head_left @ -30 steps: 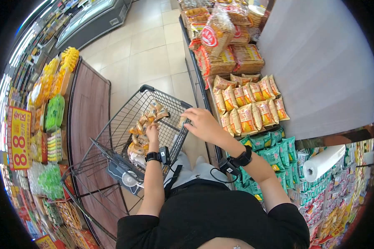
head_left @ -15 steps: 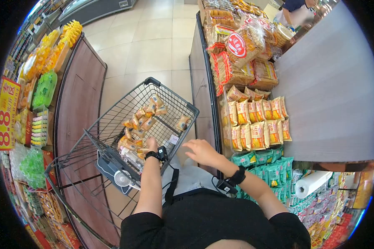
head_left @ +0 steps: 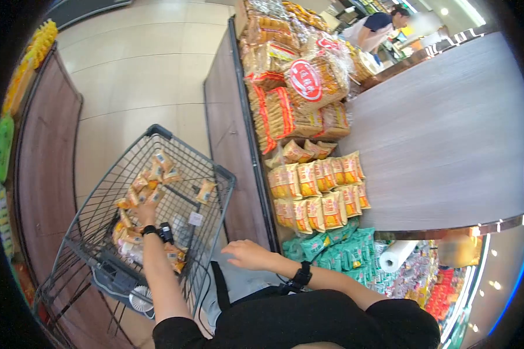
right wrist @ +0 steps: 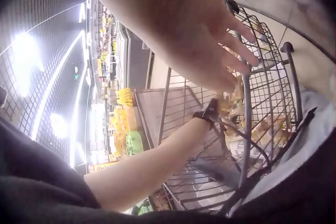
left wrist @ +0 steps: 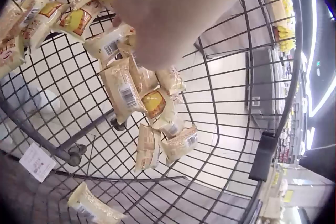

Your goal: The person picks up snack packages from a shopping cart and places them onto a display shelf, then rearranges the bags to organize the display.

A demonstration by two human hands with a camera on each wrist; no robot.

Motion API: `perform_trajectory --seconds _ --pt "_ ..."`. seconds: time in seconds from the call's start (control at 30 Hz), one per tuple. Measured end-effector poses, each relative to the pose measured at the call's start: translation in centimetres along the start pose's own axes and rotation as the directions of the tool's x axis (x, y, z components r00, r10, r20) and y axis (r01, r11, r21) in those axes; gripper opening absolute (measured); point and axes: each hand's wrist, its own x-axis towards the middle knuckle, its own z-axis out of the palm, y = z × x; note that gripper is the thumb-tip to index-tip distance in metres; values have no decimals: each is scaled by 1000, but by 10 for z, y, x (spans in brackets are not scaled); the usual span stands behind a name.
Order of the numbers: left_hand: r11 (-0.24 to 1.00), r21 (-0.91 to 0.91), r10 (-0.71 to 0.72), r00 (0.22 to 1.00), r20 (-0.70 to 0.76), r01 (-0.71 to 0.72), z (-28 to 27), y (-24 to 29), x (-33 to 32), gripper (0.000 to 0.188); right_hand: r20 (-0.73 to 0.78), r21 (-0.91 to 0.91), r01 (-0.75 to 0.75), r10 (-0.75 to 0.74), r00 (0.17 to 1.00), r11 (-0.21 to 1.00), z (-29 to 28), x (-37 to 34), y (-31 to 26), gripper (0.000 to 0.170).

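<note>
My left hand [head_left: 147,212] reaches down into a wire shopping cart [head_left: 222,174], among small cream-and-yellow snack packets [head_left: 172,175] heaped on its bottom. In the left wrist view the hand [left wrist: 157,24] overlaps several packets [left wrist: 122,88]; its fingertips are mostly hidden, and I cannot tell whether they grip one. One packet [head_left: 205,191] lies apart near the cart's right side. My right hand [head_left: 249,255] is in the air just outside the cart's right rim, holding nothing. In the right wrist view its fingers [right wrist: 239,50] are loosely extended.
A shelf at the right bears upright cream-and-yellow snack bags [head_left: 332,209], big biscuit packs [head_left: 297,113] and green packets [head_left: 349,251]. A white plastic roll [head_left: 397,256] is beside them. A wooden display [head_left: 48,139] borders the left. A small white fan [head_left: 141,298] is at the cart's handle end.
The head view has swung right, so the cart appears farther left. My left hand has moved farther forward among the packets. My right hand has drawn back from the cart's rim, where the lone packet now lies inside.
</note>
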Motion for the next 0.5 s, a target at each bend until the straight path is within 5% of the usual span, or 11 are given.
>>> perform_trajectory --seconds 0.03,0.23,0.33,0.5 --pt "995 88 53 998 33 -56 -9 7 -3 70 65 -25 -39 41 997 999 -5 3 -3 32" --pt "920 -366 77 982 -170 -136 18 -14 17 74 21 -61 -41 42 999 997 -15 11 -9 28" --pt "795 -463 355 919 -170 -392 44 -42 43 66 5 -52 -35 35 999 998 -15 12 -14 27" --pt "978 -59 207 968 142 -200 26 -52 27 57 41 -91 -22 26 999 996 -10 -3 -9 32"
